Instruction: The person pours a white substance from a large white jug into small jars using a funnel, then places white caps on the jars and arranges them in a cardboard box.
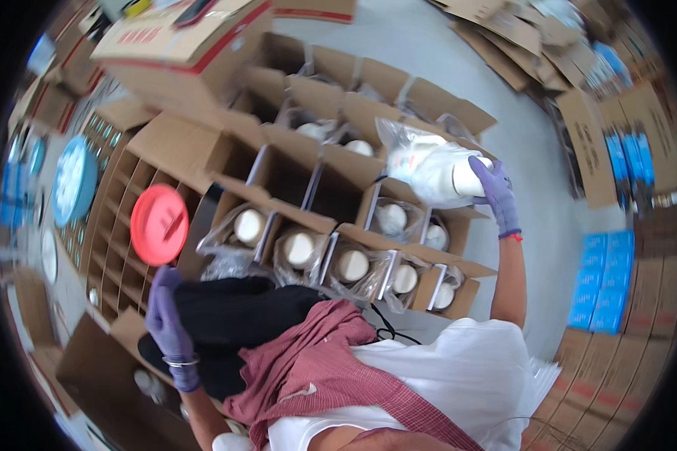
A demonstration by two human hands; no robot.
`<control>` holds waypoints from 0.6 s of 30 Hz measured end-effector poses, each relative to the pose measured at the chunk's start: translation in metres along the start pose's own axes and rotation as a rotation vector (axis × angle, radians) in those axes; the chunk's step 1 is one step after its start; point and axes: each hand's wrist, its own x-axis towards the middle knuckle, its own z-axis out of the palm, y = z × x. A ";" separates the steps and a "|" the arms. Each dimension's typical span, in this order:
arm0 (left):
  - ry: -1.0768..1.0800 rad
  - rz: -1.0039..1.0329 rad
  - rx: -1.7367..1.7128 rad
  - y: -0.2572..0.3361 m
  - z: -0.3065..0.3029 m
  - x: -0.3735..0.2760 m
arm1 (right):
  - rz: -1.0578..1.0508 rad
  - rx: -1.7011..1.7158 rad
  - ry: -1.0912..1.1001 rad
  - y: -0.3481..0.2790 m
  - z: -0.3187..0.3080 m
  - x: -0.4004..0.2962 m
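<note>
My right hand point(495, 190), in a purple glove, grips the white cap end of a white bottle point(429, 163) wrapped in a clear plastic bag. The bottle lies tilted above the open cartons point(350, 197). Several white-capped bottles point(299, 250) stand in the near row of compartments, with clear bags point(366, 284) around them. My left hand point(169, 327), gloved in purple too, is beside my black-clad leg. Its fingertips are just below a red plastic dish point(159, 217) holding a small reddish item; whether they touch the rim, I cannot tell.
A divided carton point(115, 242) lies under the red dish. To the left sits a blue basin point(74, 180) with pale contents. A large closed carton point(175, 67) stands at the back left. Flattened cardboard point(502, 34) and stacked blue boxes point(601, 282) are on the right.
</note>
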 end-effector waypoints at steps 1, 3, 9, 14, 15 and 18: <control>0.114 -0.038 -0.021 -0.019 -0.037 -0.014 | -0.131 -0.200 -0.095 0.019 0.011 0.018; 0.201 -0.151 0.088 -0.052 -0.099 -0.021 | -0.756 -0.577 -0.069 0.093 -0.002 0.058; 0.148 -0.028 -0.044 -0.182 -0.118 -0.086 | 0.068 0.067 -0.159 0.133 -0.187 -0.128; 0.536 -0.369 0.081 -0.264 -0.261 -0.300 | 0.106 -0.823 0.124 0.094 -0.259 -0.075; 0.635 -0.404 0.183 -0.282 -0.302 -0.351 | 0.015 -0.796 0.065 0.054 -0.223 -0.065; 1.044 -0.711 0.196 -0.366 -0.407 -0.498 | -0.604 -0.888 -0.189 -0.074 -0.010 -0.115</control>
